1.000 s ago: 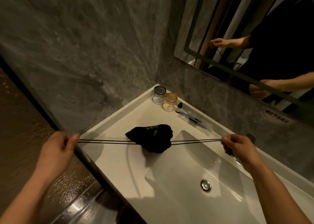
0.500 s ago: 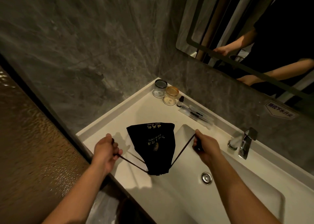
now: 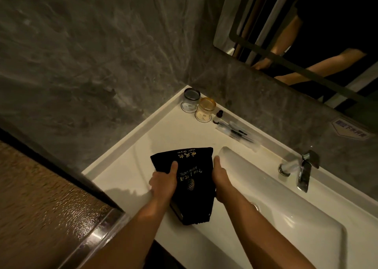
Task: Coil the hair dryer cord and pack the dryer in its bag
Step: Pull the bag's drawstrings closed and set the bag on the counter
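A black drawstring bag (image 3: 193,167) with gold lettering lies on the white vanity top (image 3: 131,166), its gathered mouth pointing toward me. The hair dryer and its cord are hidden from view. My left hand (image 3: 164,182) grips the bag's left side, thumb on top. My right hand (image 3: 221,178) holds the bag's right edge, beside the basin. The drawstrings do not show.
The sink basin (image 3: 276,217) lies right of the bag, with a chrome tap (image 3: 302,169) behind it. Two glass jars (image 3: 199,106), a small bottle (image 3: 217,116) and wrapped toiletries (image 3: 237,133) sit in the back corner. A mirror (image 3: 306,33) hangs above. A glass partition edge (image 3: 98,232) stands at left.
Both hands let go of the outstretched drawstrings, came inward and took the bag by its sides. The bag's mouth is drawn shut, and the bag lies lengthwise toward me.
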The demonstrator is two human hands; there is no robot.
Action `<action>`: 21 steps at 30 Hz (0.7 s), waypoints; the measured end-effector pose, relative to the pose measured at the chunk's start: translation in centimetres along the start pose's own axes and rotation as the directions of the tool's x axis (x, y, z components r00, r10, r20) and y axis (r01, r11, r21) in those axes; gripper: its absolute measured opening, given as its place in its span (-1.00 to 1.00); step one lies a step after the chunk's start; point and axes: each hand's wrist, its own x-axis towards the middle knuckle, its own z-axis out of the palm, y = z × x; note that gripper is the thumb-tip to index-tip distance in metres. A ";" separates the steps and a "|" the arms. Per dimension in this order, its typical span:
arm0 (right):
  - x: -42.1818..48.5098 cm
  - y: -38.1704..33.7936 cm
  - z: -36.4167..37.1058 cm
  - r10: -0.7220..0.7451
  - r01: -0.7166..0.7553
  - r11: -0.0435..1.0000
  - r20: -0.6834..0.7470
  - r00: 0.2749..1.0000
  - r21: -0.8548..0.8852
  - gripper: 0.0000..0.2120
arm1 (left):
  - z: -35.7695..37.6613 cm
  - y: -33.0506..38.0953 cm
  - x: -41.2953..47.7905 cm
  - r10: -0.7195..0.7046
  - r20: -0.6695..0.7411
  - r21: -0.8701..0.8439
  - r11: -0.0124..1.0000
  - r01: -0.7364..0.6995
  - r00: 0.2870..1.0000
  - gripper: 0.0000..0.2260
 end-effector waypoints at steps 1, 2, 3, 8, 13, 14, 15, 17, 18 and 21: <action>-0.2 0.0 0.5 -0.028 0.028 1.000 0.023 0.999 -0.002 0.10 | 0.4 0.1 -0.2 0.005 -0.011 0.018 1.000 -0.005 1.000 -0.13; -0.4 0.0 1.1 -0.061 0.061 0.998 0.025 0.998 -0.014 0.09 | 0.9 -0.1 0.1 0.044 -0.017 0.044 0.998 -0.043 0.999 -0.17; -0.5 0.2 1.5 -0.089 0.090 0.995 0.023 0.996 -0.047 0.02 | 1.2 -0.4 0.1 0.103 -0.024 0.075 0.992 -0.101 0.994 -0.22; 0.4 2.2 2.4 -0.280 0.257 0.923 -0.042 0.959 -0.285 -0.39 | 1.2 -2.6 0.7 0.266 -0.023 0.174 0.950 -0.259 0.964 -0.47; 0.5 3.6 2.5 -0.396 0.320 0.855 -0.115 0.911 -0.407 -0.53 | 0.9 -3.7 0.5 0.341 0.030 0.127 0.931 -0.342 0.939 -0.47; 0.5 3.7 2.5 -0.409 0.325 0.851 -0.131 0.903 -0.412 -0.55 | 0.8 -3.7 0.4 0.343 0.031 0.116 0.932 -0.345 0.939 -0.50; 0.5 3.9 2.4 -0.419 0.332 0.851 -0.145 0.896 -0.407 -0.57 | 0.8 -4.0 0.7 0.348 0.024 0.099 0.932 -0.349 0.937 -0.53; 0.4 4.6 2.4 -0.437 0.352 0.855 -0.164 0.884 -0.381 -0.60 | 0.7 -3.9 0.9 0.365 0.018 0.042 0.930 -0.365 0.931 -0.52; 0.4 5.1 2.3 -0.439 0.359 0.863 -0.177 0.881 -0.356 -0.60 | 0.5 -3.9 1.0 0.387 0.025 0.006 0.922 -0.387 0.922 -0.49; 0.2 6.7 1.9 -0.431 0.369 0.888 -0.215 0.877 -0.273 -0.59 | 0.4 -3.9 0.7 0.390 0.108 -0.125 0.918 -0.376 0.915 -0.47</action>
